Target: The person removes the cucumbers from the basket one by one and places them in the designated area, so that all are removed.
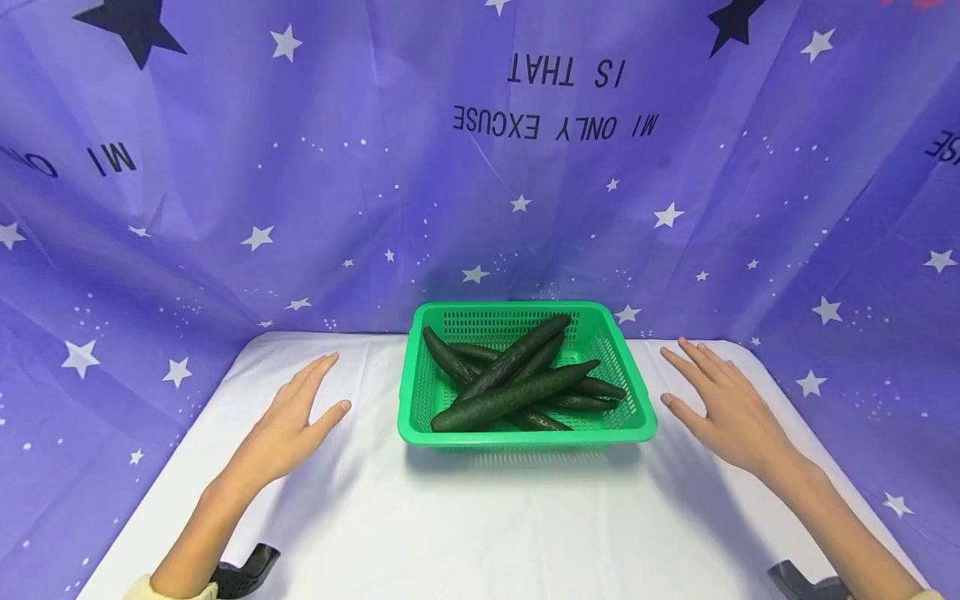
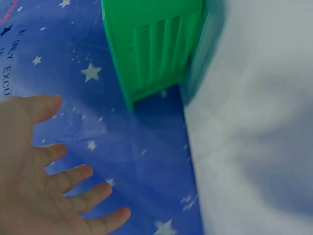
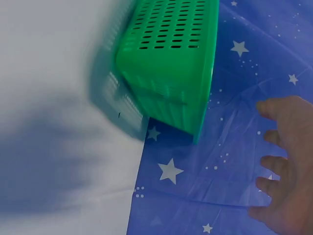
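A green plastic basket with slotted walls stands toward the back of the white table. Several dark green cucumbers lie crossed over one another inside it. My left hand is held to the left of the basket, apart from it, fingers extended and thumb spread. On the other side my right hand is likewise apart from the basket, its fingers spread. Both wrist views show the basket's outer wall, with the left palm and the right hand holding nothing.
A white cloth covers the table. Purple fabric printed with stars and lettering hangs behind the table and along both sides. Black wrist mounts show near both forearms at the bottom.
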### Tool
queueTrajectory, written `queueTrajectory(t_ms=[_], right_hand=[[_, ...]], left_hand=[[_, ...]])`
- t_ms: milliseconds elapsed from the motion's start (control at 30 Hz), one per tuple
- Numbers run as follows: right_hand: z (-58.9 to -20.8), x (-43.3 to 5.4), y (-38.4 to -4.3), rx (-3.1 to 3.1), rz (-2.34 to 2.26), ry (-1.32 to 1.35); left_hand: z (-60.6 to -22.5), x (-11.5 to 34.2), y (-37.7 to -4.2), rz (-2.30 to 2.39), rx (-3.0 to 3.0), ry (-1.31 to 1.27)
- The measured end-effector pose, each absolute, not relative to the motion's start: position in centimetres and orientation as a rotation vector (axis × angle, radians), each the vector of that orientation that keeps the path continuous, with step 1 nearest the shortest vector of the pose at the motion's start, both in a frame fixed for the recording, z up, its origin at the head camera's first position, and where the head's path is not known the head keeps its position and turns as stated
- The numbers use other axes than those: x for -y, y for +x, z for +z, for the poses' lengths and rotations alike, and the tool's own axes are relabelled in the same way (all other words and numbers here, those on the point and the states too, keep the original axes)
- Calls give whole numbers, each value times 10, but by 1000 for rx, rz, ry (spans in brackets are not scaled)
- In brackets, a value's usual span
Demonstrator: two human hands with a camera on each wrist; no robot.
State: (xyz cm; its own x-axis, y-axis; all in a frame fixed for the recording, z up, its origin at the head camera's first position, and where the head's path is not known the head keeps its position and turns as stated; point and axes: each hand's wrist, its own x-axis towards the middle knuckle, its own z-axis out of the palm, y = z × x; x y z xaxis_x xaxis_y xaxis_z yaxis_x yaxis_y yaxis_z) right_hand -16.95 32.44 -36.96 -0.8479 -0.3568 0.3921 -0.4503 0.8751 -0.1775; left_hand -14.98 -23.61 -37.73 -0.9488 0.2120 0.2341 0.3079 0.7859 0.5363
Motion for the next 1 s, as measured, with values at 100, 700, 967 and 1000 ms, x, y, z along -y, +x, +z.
queueTrajectory(t_ms=[100, 700, 967, 1000], right_hand=[[-368, -321, -169, 2697, 459, 600], [-355, -301, -170, 2654, 763, 732], [-355, -283, -178, 2658, 852, 814], [-355, -280, -180, 2664, 864, 825]], left_hand=[[-386, 227, -157, -1044, 2810, -429], [-427, 181, -197, -1814, 2635, -550], [-438, 174, -203, -1935, 2637, -452], [-439, 174, -204, -1935, 2643, -427]])
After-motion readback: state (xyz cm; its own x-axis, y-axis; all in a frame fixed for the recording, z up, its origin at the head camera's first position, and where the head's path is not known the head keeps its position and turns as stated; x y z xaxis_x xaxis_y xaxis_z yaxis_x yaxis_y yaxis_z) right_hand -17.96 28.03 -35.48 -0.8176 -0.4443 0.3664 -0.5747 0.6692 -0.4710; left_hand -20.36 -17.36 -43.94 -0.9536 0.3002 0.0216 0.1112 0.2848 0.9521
